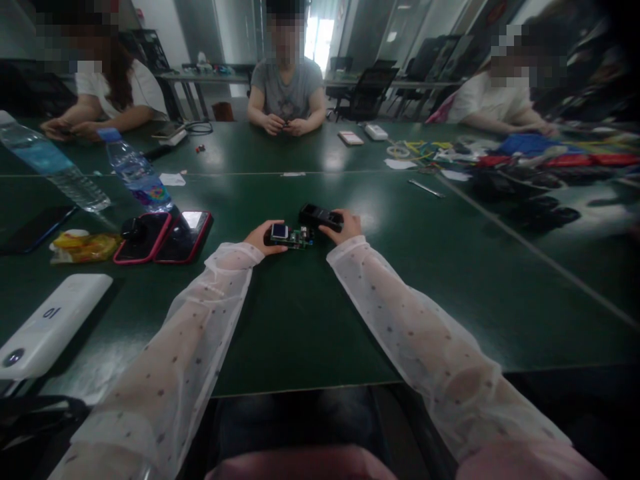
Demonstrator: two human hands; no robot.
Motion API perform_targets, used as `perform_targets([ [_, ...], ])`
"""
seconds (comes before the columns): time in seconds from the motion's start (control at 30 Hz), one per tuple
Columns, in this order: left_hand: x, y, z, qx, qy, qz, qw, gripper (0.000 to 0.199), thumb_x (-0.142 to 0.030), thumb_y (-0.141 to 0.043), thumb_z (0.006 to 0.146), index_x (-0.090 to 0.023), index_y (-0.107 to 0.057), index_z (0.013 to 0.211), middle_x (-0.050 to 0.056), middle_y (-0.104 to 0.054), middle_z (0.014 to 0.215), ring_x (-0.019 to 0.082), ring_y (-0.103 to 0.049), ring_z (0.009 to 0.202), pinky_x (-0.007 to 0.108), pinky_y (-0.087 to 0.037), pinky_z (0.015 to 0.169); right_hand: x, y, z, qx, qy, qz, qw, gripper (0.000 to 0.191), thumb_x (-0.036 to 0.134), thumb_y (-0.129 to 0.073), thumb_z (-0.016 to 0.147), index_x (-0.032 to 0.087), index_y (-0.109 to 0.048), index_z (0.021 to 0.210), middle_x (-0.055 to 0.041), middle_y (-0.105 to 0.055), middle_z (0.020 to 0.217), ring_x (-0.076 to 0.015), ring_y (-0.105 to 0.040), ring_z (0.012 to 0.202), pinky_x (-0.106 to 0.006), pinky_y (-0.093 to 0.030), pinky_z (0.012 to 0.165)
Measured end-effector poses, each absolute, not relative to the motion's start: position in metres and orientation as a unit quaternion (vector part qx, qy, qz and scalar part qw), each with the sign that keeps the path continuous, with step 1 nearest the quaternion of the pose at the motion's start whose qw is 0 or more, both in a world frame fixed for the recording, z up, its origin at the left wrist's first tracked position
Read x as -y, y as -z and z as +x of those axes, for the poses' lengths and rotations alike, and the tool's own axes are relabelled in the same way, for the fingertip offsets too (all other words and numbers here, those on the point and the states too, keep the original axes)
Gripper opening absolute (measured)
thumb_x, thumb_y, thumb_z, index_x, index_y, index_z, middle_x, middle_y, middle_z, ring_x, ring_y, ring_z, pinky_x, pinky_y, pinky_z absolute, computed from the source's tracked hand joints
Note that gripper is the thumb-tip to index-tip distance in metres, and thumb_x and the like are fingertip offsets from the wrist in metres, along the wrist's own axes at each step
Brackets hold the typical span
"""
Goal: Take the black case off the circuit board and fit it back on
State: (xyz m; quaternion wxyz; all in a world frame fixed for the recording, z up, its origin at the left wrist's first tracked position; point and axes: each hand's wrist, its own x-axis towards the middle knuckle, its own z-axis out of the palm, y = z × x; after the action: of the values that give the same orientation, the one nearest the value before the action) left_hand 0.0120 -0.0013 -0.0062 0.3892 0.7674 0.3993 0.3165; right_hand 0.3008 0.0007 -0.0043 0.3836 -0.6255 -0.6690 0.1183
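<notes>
In the middle of the head view, my left hand [264, 239] grips a green circuit board [295, 239] by its left end. The board carries a small dark screen in a white frame and several small parts at its right end. My right hand [344, 228] is closed on the right end of a black plastic casing [320, 217], which lies just beyond and to the right of the board. Board and casing are close together; whether they touch I cannot tell. Sheer white dotted sleeves cover both my forearms.
Left of me are two phones in red cases [185, 237], a yellow packet [87, 247], a white power bank [57, 323] and water bottles [137, 173]. Cables [425, 152] and a black heap [525, 197] lie right, near a metal tool [425, 189]. Three people sit opposite.
</notes>
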Motion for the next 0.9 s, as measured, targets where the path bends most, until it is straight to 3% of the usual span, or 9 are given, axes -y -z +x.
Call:
perform_targets([
  [0.27, -0.005, 0.015, 0.012, -0.389, -0.332, 0.774, 0.374, 0.077, -0.033, -0.084, 0.064, -0.02, -0.049, 0.132, 0.014, -0.062, 0.126, 0.03, -0.061, 0.117, 0.052, -0.042, 0.104, 0.0, 0.006, 0.296, 0.673, -0.077, -0.658, 0.329, 0.06, 0.045, -0.074, 0.07, 0.021, -0.053, 0.122, -0.0139, -0.063, 0.117, -0.0374, -0.051, 0.113, -0.054, -0.044, 0.094],
  [0.57, -0.001, 0.007, 0.011, -0.404, -0.306, 0.784, 0.358, 0.08, -0.035, -0.083, 0.064, -0.017, -0.048, 0.134, 0.016, -0.059, 0.13, 0.031, -0.057, 0.121, 0.052, -0.041, 0.105, 0.0, 0.006, 0.295, 0.683, -0.051, -0.65, 0.33, 0.066, 0.048, -0.074, 0.068, 0.02, -0.053, 0.124, -0.016, -0.06, 0.121, -0.039, -0.048, 0.117, -0.056, -0.043, 0.096],
  [0.77, -0.003, 0.009, 0.01, -0.4, -0.304, 0.788, 0.355, 0.081, -0.035, -0.083, 0.064, -0.018, -0.047, 0.135, 0.016, -0.059, 0.13, 0.031, -0.058, 0.12, 0.054, -0.041, 0.104, -0.002, 0.007, 0.296, 0.674, -0.049, -0.646, 0.355, 0.059, 0.041, -0.076, 0.066, 0.021, -0.057, 0.118, -0.0142, -0.06, 0.114, -0.0398, -0.046, 0.119, -0.058, -0.042, 0.096],
  [0.9, -0.002, 0.009, 0.01, -0.398, -0.302, 0.792, 0.351, 0.082, -0.035, -0.083, 0.064, -0.017, -0.046, 0.135, 0.017, -0.058, 0.13, 0.031, -0.057, 0.121, 0.052, -0.041, 0.105, 0.005, 0.001, 0.29, 0.658, -0.051, -0.613, 0.434, 0.052, 0.043, -0.073, 0.069, 0.022, -0.058, 0.114, -0.0118, -0.06, 0.11, -0.0367, -0.049, 0.116, -0.057, -0.044, 0.096],
])
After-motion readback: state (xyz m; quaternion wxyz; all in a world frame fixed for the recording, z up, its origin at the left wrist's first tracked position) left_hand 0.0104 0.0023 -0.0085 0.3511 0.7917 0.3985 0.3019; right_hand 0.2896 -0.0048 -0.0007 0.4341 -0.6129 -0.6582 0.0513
